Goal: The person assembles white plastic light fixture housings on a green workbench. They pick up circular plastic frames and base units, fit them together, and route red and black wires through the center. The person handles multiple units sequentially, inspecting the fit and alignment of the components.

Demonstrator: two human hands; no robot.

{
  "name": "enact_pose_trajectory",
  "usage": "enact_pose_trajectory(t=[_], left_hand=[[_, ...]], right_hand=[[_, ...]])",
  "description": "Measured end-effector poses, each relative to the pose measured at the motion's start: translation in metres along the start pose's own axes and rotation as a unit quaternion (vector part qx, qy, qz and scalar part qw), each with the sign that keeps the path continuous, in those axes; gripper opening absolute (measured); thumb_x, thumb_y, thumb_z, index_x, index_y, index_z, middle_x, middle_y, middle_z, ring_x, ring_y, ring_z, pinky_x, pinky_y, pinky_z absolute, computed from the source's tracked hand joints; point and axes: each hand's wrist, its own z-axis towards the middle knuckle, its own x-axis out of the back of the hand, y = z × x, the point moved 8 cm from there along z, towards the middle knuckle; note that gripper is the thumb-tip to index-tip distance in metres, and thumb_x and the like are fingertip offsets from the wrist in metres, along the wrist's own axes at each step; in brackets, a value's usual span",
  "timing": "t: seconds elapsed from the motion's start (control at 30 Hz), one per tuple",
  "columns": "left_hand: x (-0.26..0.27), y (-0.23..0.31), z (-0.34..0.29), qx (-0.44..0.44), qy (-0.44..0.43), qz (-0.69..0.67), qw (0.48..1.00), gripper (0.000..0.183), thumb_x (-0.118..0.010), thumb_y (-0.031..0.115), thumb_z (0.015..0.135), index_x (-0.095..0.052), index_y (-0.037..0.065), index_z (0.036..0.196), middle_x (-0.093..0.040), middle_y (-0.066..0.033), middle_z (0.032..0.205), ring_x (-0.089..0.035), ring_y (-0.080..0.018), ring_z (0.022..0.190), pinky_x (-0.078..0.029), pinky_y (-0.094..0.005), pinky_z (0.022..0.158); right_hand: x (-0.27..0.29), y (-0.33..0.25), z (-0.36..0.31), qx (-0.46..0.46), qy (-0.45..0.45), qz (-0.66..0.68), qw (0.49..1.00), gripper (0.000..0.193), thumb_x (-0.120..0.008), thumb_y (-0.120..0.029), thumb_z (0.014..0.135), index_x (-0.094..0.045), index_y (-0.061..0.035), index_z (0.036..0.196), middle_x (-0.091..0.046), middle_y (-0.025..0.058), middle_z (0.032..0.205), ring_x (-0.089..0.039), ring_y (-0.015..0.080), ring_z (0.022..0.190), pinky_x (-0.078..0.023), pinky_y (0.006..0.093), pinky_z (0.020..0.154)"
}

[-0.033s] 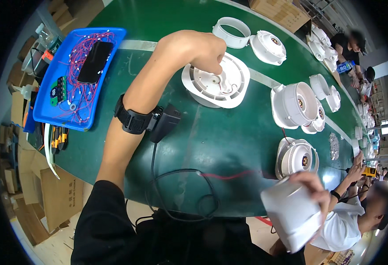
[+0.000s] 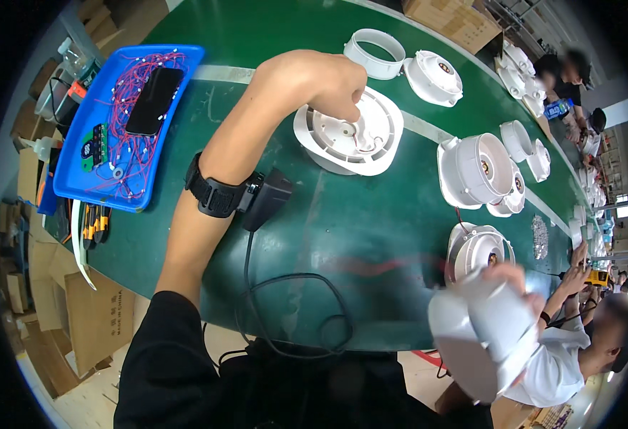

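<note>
My left hand (image 2: 335,89) is curled over a white round fan housing (image 2: 382,132) on the green table. Its fingers are bent down and pressed close at the slotted rim; what they pinch, if anything, is hidden. A thin wire (image 2: 355,138) runs by the fingertips in the housing's middle. Beyond the table's near edge, at the lower right, my right hand (image 2: 508,276) grips a white plastic housing (image 2: 471,336), smeared by motion. Most of that hand and its forearm are hidden behind the part. A blurred red wire (image 2: 371,268) stretches leftward from near it over the table.
A blue tray (image 2: 67,182) at left holds red wires, a black phone (image 2: 154,101) and a green circuit board (image 2: 99,145). White rings and motor housings (image 2: 475,170) stand along the right. A black cable (image 2: 249,261) hangs from my left wrist. Co-workers sit at right.
The white housing in my right hand has turned and shifted slightly right, showing more of its rounded side. The red wire has swung along. My left hand stays in place.
</note>
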Motion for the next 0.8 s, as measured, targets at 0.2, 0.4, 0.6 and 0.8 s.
enact_pose_trajectory(t=[0.2,0.4,0.6,0.8], left_hand=[[0.004,0.028,-0.017,-0.091,0.047,-0.032,0.994,0.049,-0.071,0.035,0.082,-0.067,0.004,0.120,-0.070,-0.0173,0.110,-0.069,-0.0336,0.097,-0.055,-0.0399,0.085],[-0.009,0.058,-0.031,-0.137,-0.022,-0.039,0.990,0.063,-0.083,0.035,0.069,-0.062,0.005,0.121,-0.072,-0.0193,0.097,-0.070,-0.0360,0.094,-0.055,-0.0420,0.083],[-0.042,0.099,-0.009,-0.111,0.073,0.103,0.986,0.046,-0.069,0.014,0.077,-0.056,-0.008,0.115,-0.071,-0.0196,0.084,-0.071,-0.0392,0.082,-0.055,-0.0479,0.073],[0.027,0.047,-0.027,-0.131,0.138,-0.111,0.976,0.030,-0.058,0.014,0.085,-0.062,-0.004,0.109,-0.067,-0.0292,0.082,-0.067,-0.0441,0.080,-0.053,-0.0512,0.073]], right_hand=[[0.012,-0.029,0.093,0.124,0.179,0.076,0.973,0.115,-0.082,-0.046,0.078,-0.006,-0.0144,0.159,-0.029,0.0330,0.150,-0.053,0.0472,0.124,-0.062,0.0494,0.084],[-0.006,-0.053,0.181,0.113,0.137,0.194,0.965,0.084,-0.048,-0.061,0.096,-0.027,-0.0042,0.154,-0.036,0.0299,0.149,-0.052,0.0459,0.125,-0.053,0.0528,0.096],[-0.008,-0.080,0.213,0.186,0.222,0.136,0.947,0.074,-0.046,-0.057,0.099,-0.035,-0.0045,0.150,-0.049,0.0271,0.140,-0.059,0.0413,0.118,-0.053,0.0503,0.094],[0.005,-0.038,0.228,0.163,0.211,0.151,0.952,0.072,-0.046,-0.054,0.099,-0.034,-0.0047,0.150,-0.049,0.0277,0.139,-0.063,0.0377,0.114,-0.061,0.0415,0.079]])
